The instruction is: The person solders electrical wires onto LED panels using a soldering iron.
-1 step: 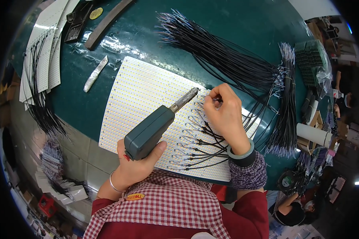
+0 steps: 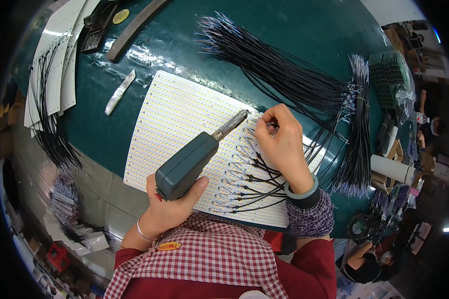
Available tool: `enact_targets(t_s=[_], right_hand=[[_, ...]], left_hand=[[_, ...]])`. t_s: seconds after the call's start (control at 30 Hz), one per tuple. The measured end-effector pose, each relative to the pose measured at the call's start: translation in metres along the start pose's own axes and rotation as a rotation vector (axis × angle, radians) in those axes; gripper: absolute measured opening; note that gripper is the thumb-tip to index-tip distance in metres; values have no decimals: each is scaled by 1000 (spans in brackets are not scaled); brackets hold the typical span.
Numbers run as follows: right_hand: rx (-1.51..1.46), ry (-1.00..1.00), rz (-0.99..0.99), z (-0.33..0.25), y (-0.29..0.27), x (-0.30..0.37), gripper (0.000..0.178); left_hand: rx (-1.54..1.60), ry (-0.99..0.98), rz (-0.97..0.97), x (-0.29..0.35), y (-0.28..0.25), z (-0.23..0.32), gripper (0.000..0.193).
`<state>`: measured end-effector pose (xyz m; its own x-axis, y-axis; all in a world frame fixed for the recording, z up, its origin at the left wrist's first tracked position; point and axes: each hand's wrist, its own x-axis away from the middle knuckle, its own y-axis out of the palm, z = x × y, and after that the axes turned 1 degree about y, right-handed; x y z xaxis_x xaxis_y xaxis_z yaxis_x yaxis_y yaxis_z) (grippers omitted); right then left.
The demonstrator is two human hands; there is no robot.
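Observation:
My left hand [image 2: 177, 207] is wrapped round the dark green body of a soldering gun [image 2: 187, 164]. Its metal barrel points up and right, with the dark tip at the upper edge of a white LED board [image 2: 169, 119]. Close to that tip, my right hand [image 2: 282, 137] is pinched closed on a black cable, mostly hidden by my fingers; only a dark bit shows in the curl. Below this hand, a row of black cables [image 2: 257, 178] with thin bared wire ends fans across the board's right part, the ends at its surface.
Beyond the board lies a large bundle of black cables [image 2: 284, 67], with a second bundle [image 2: 356, 129] at right. A silvery solder bar [image 2: 119, 93], a curved brown strip [image 2: 134, 30] and stacked white boards [image 2: 67, 60] lie on the left. Green boards [image 2: 389, 74] stand at far right.

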<state>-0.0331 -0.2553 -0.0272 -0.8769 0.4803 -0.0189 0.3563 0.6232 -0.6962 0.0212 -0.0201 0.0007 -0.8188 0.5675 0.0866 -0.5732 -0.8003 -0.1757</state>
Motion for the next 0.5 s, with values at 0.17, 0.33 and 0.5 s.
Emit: enact_targets(t_s=[0.17, 0.33, 0.5], right_hand=[[-38, -1, -23, -4, -4, -2, 11], [-140, 8, 58, -8, 0, 2, 6], [-197, 48, 87, -7, -1, 4, 5]], left_hand=[[34, -13, 3, 0, -4, -2, 20], [75, -25, 28, -1, -3, -2, 20], [47, 5, 28, -1, -2, -2, 19]])
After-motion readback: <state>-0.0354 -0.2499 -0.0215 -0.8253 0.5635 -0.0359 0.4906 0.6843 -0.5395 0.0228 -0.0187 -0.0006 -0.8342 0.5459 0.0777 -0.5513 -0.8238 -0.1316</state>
